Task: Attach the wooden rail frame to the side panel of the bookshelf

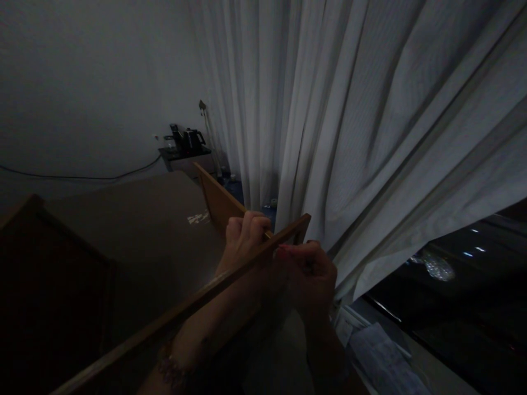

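Observation:
The room is dim. My left hand (pixel 244 233) curls its fingers over the top edge of a brown wooden panel (pixel 216 200) that stands at the far side of a box-like frame. A second wooden board (pixel 173 315) runs from the lower left up to a corner near the curtain. My right hand (pixel 309 274) is closed in a pinch just below that corner, next to the board's end. Whatever its fingers hold is too dark to make out.
A flat brown tabletop (pixel 135 225) spreads to the left. White curtains (pixel 370 109) hang close ahead and right. A small dark stand with a kettle (pixel 191 140) sits by the wall. Papers (pixel 379 356) lie at the lower right, near a dark window.

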Demonstrator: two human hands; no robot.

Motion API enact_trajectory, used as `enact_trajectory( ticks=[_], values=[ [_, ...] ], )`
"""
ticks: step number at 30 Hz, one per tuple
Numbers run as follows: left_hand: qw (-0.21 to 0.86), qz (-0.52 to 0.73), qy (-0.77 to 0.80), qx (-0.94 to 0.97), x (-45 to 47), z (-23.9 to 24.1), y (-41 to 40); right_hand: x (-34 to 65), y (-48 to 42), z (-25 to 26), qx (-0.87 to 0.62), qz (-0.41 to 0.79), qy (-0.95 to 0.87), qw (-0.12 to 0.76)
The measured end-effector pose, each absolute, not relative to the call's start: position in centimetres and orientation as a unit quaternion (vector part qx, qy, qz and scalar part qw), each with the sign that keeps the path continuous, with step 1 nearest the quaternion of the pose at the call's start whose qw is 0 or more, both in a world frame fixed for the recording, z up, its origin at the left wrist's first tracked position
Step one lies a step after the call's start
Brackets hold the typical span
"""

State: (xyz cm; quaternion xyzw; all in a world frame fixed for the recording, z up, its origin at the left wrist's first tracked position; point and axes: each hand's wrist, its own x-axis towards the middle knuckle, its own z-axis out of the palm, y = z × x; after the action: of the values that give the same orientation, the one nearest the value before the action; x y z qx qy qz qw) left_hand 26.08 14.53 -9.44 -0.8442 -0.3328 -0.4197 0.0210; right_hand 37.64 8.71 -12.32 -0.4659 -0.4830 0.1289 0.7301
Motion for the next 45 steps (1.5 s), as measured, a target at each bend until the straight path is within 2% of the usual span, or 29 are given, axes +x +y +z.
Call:
enact_trajectory(
  ticks=[5,14,21,28,35,45],
  values=[
    [0.043,-0.438,-0.327,-0.836,26.3,-9.7,14.6,37.7,8.9,-12.4,-0.441,0.144,-0.489,0.739],
    [-0.018,-0.391,-0.340,-0.855,26.0,-9.0,14.0,37.7,8.9,-12.6,-0.463,0.185,-0.464,0.732],
    [0.030,-0.402,-0.334,-0.852,26.4,-9.0,13.8,37.6,8.5,-10.9,-0.450,0.263,-0.444,0.728],
    [0.003,-0.387,-0.355,-0.851,26.3,-8.3,13.0,38.7,8.1,-10.0,-0.498,0.256,-0.480,0.675],
    [0.030,-0.392,-0.334,-0.857,26.3,-7.8,12.7,40.0,8.2,-9.4,-0.552,0.148,-0.518,0.637],
    [0.040,-0.388,-0.322,-0.862,26.2,-7.7,12.6,40.2,8.3,-8.8,-0.548,0.231,-0.520,0.613]
  ],
)
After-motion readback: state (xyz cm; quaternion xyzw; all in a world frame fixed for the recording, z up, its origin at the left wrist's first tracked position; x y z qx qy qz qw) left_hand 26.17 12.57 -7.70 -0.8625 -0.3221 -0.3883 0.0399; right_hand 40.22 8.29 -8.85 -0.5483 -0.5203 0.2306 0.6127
